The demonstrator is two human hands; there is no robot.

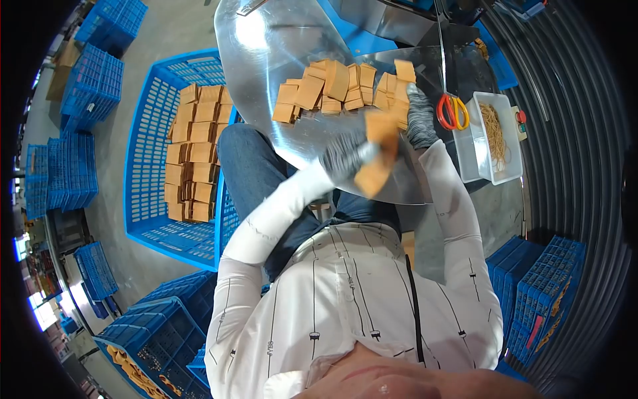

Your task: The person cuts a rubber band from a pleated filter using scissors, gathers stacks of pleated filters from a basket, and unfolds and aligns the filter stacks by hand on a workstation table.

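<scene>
My left hand, in a grey striped glove, is closed on a bundle of tan pieces, blurred by motion. Beside the right end of the row, my right hand, gloved alike, has its fingers together against tan pieces; its grip is partly hidden. Stacks of flat tan pieces lie in an uneven row on the shiny metal surface. Scissors with red and yellow handles hang just right of my right hand.
A blue crate on the left holds rows of tan stacks. At the right, a white tray contains thin tan bands. More blue crates stand along the left side, with others at the lower right.
</scene>
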